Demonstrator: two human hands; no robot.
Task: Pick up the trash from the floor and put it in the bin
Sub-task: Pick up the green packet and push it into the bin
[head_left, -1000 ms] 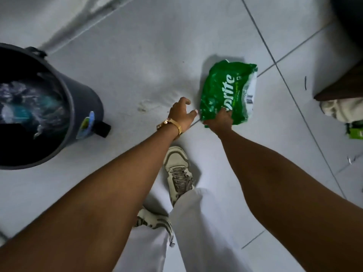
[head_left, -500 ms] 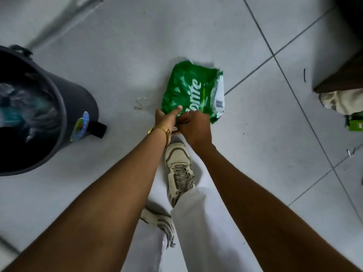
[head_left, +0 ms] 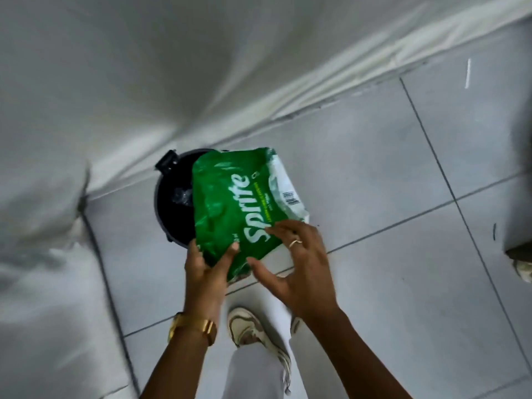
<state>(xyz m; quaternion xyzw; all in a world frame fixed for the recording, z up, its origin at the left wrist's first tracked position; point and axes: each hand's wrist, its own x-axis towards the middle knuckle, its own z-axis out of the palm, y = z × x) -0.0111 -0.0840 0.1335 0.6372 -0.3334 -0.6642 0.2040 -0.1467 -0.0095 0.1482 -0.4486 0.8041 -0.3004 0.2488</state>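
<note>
A crumpled green wrapper (head_left: 239, 203), white at one end, has been lifted off the floor (head_left: 388, 269) and is now held over the open black bin (head_left: 157, 203), so only the drop seems left. Its lower edge is pinched by the left hand (head_left: 205, 272); the right hand (head_left: 299, 260) rests on it, fingers spread.

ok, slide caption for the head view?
Left hand grips green Sprite wrapper over dark bin; right hand touches it.

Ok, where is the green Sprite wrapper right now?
Head view, centre: the Sprite wrapper is off the floor, its near edge pinched by the left hand, fingers of the right hand resting on it, overlapping the mouth of the dark bin.
</note>
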